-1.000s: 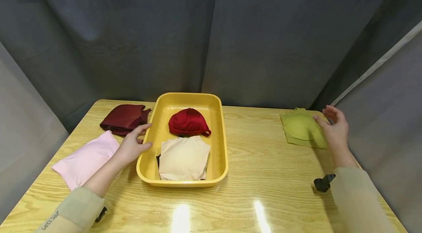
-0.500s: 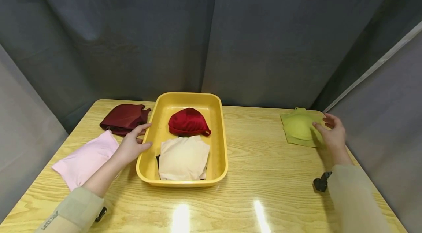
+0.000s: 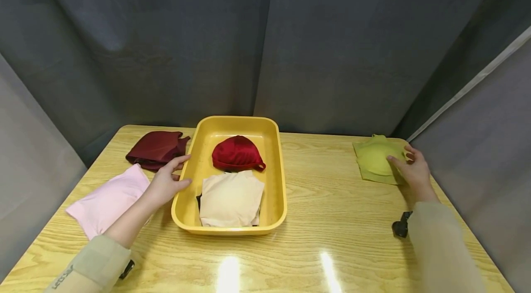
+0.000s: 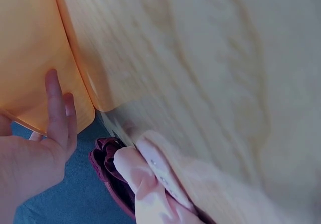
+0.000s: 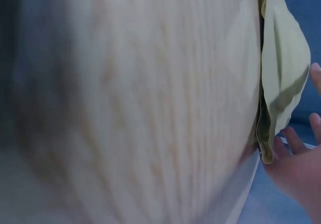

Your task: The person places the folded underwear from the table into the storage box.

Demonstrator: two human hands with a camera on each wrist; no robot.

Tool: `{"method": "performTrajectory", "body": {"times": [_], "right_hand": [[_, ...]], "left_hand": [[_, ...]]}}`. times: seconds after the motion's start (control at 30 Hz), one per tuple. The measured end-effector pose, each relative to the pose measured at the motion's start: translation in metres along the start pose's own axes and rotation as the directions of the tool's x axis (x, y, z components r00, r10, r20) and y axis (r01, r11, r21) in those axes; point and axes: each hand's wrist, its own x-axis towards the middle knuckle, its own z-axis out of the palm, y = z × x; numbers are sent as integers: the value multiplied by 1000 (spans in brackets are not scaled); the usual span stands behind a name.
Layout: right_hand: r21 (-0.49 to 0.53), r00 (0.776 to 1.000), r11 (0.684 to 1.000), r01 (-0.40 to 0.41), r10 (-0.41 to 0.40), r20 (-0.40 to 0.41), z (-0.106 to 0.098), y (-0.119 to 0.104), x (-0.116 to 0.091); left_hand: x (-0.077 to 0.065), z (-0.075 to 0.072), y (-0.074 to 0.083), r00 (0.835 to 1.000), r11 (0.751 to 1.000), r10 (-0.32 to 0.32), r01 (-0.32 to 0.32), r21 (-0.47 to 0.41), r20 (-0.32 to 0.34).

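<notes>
My left hand (image 3: 165,185) lies against the left side of a yellow plastic tray (image 3: 284,191), its fingers extended along the wall in the left wrist view. Inside the tray, a folded red satin bra (image 3: 236,154) sits behind a folded cream bra (image 3: 231,198), with something dark peeking out under the cream one. At the far right of the table, my right hand (image 3: 416,171) is at the right edge of a folded yellow-green bra (image 3: 375,157). Its thumb and fingers are spread around that edge. The right wrist view shows the fingertips close beside the green cloth (image 5: 283,58).
Left of the tray, a folded maroon bra (image 3: 156,148) lies at the back and a folded pink garment (image 3: 111,198) in front of it. Everything stands on a wooden table (image 3: 323,219). Grey curtains (image 3: 332,44) rise behind and at both sides.
My right hand has moved left and slightly down, closer in to the yellow-green bra. The left hand and the tray have stayed in place.
</notes>
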Motion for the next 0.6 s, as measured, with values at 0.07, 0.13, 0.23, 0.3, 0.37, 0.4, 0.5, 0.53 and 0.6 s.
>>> {"method": "performTrajectory", "body": {"times": [0.07,0.13,0.23,0.3,0.37,0.4,0.5,0.53,0.6], "right_hand": [[-3,1000,1000,0,0,10,1,1,1],[-9,1000,1000,-8,9,22,2,2,2],[-31,998,999,-27,29,52,2,4,4],[-50,996,998,-38,42,74,1,4,5],[-57,995,998,-40,46,94,1,3,5],[-56,994,998,-40,46,101,1,2,4],[-43,991,998,-42,47,124,2,1,4],[-40,990,998,-44,49,128,2,0,4],[-39,990,998,-44,49,135,4,-1,5]], "left_hand": [[0,0,0,1000,1000,4,-4,-6,-1],[-1,0,1,1000,1000,8,-8,-8,0],[-1,0,2,1000,1000,9,-9,-11,1],[-1,0,2,1000,1000,8,-8,-10,2],[-1,0,2,1000,1000,8,-8,-11,4],[-1,0,2,1000,1000,7,-7,-12,5],[-1,-1,3,1000,1000,7,-7,-14,4],[-1,-1,4,1000,1000,6,-6,-12,4],[-1,-2,5,1000,1000,4,-4,-12,1]]}}
